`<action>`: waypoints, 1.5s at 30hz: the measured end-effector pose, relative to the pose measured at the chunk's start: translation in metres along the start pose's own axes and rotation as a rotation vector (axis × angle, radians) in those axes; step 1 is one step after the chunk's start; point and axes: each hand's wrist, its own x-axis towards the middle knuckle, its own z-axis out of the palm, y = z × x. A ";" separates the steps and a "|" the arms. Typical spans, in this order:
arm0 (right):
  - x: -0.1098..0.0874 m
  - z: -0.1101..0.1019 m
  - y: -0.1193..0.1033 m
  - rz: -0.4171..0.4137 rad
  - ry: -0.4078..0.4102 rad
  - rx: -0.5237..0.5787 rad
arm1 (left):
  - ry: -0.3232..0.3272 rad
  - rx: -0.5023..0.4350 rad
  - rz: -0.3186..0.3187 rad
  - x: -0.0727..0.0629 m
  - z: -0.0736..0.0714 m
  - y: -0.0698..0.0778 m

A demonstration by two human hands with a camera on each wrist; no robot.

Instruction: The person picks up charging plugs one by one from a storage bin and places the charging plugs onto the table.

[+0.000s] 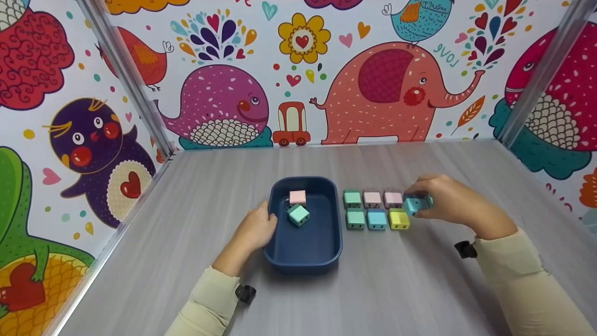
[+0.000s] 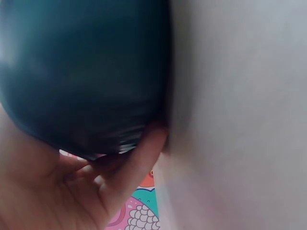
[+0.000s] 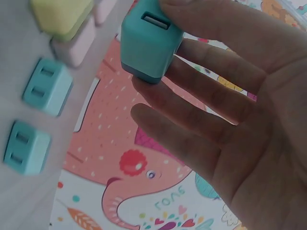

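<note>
My left hand (image 1: pixel 254 227) grips the left side of a dark blue plastic tub (image 1: pixel 303 267), its fingers at the outer wall. Inside the tub lie a pink USB charger (image 1: pixel 297 196) and a mint-green charger (image 1: pixel 299 215), touching. At the right end of the charger rows, my right hand (image 1: pixel 445 199) pinches a teal USB charger (image 3: pixel 151 45) between thumb and fingers. Below that hand, in the right wrist view, two teal chargers (image 3: pixel 47 86) rest on the table. The yellow charger (image 1: pixel 399 219) and a pink one (image 1: pixel 393 199) sit just left of the hand.
Two rows of chargers stand right of the tub, with a green one (image 1: pixel 352 199), another pink one (image 1: pixel 372 199), a second green one (image 1: pixel 355 219) and a blue one (image 1: pixel 376 219). Cartoon-printed panels (image 1: pixel 298 70) enclose the grey table (image 1: pixel 373 289) at the back and sides.
</note>
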 end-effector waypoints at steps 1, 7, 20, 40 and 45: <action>-0.002 -0.001 0.003 0.009 -0.004 0.000 | 0.001 0.001 -0.003 0.000 0.000 0.000; -0.005 -0.002 0.014 0.057 -0.034 0.008 | -0.008 0.004 -0.028 0.000 0.000 0.001; -0.002 0.007 0.021 0.115 -0.086 -0.013 | -0.007 -0.002 -0.004 0.000 0.001 0.000; 0.004 0.026 0.026 0.188 -0.177 -0.020 | -0.005 0.000 -0.009 0.000 0.001 0.001; 0.005 0.031 0.026 0.194 -0.194 -0.019 | -0.014 0.005 -0.019 0.001 0.001 0.000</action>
